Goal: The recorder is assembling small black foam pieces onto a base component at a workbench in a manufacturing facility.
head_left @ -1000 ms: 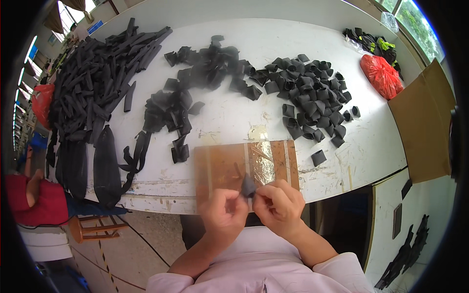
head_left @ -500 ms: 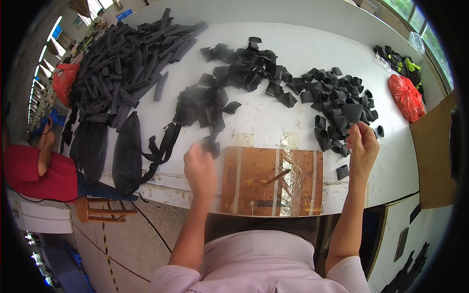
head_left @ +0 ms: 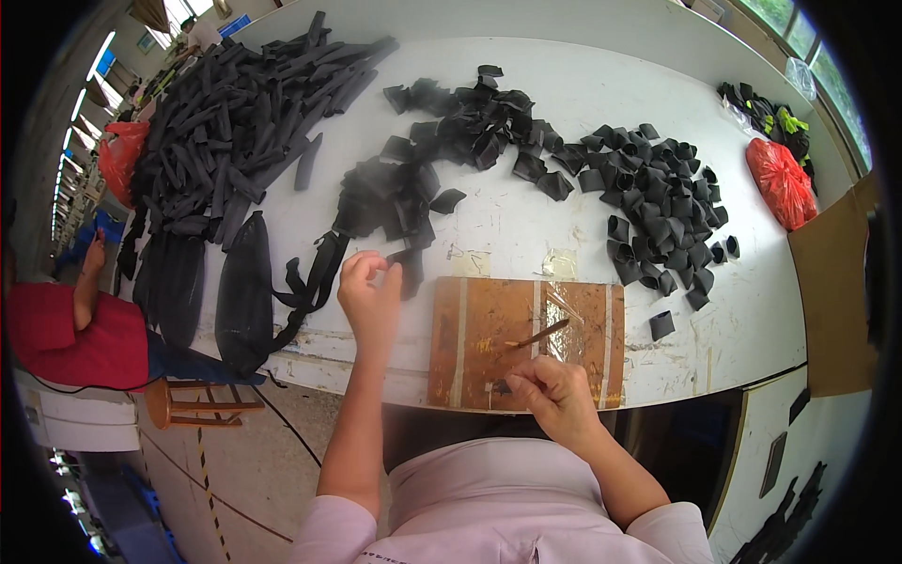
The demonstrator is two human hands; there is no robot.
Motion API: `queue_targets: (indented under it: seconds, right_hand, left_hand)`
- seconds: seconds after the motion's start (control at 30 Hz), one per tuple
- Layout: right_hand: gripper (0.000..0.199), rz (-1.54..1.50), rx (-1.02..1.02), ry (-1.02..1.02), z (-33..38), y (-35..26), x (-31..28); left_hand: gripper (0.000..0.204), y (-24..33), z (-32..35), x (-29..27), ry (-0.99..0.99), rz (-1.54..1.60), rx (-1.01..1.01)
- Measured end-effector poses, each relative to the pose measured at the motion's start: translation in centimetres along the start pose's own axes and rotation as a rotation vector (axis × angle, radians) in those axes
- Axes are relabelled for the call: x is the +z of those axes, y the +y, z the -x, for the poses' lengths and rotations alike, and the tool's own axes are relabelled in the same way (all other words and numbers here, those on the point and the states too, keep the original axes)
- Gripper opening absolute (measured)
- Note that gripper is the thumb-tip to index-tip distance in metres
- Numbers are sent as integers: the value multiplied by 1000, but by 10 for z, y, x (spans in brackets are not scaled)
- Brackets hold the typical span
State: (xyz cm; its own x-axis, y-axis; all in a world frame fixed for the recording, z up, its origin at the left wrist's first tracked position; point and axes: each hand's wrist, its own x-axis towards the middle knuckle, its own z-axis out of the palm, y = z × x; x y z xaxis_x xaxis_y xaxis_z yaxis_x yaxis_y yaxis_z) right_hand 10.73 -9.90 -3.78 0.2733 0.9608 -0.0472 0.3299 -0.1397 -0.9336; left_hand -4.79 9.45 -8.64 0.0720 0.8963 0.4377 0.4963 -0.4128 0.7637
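Observation:
My left hand [head_left: 369,293] is raised over the table's front part, fingers loosely curled and slightly apart. Its thumb is beside a black fabric piece [head_left: 410,273] at the near end of a loose pile [head_left: 383,202]; whether they touch I cannot tell. Over a brown wooden board [head_left: 451,362], my right hand [head_left: 559,395] is closed, thumb and forefinger together. It partly covers a short dark strip [head_left: 502,386] on the board; what the fingertips hold is hidden. Just beyond lies a thin brown stick [head_left: 543,333]. Small black folded loops [head_left: 662,202] are heaped right of the board.
Long black fabric strips [head_left: 225,132] form a large heap at the far left, with black pieces [head_left: 246,291] hanging over the edge. Red plastic bags [head_left: 782,186] [head_left: 124,160] stand at both sides. A person in a red shirt [head_left: 80,329] sits at the left, near a wooden stool [head_left: 162,404].
My right hand has let go of a black piece at the right heap and come back to the board. My left hand has shifted slightly up and left beside the black piece.

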Motion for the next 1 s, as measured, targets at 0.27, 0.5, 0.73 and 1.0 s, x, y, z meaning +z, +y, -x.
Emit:
queue_targets:
  seconds: [0.27,0.5,0.73,1.0]
  right_hand:
    - [24,-736,220,-2,-1,-4,19]
    - [14,-930,332,14,9,-3,-7]
    - [13,-974,356,-50,11,-6,-10]
    - [11,-865,277,-48,9,3,-5]
  left_hand:
    - [16,99,93,-29,-525,799,-586]
    - [17,103,96,-26,-686,1365,-910]
    - [13,99,94,-26,-812,1105,-782]
    - [11,100,89,-33,-818,987,-781]
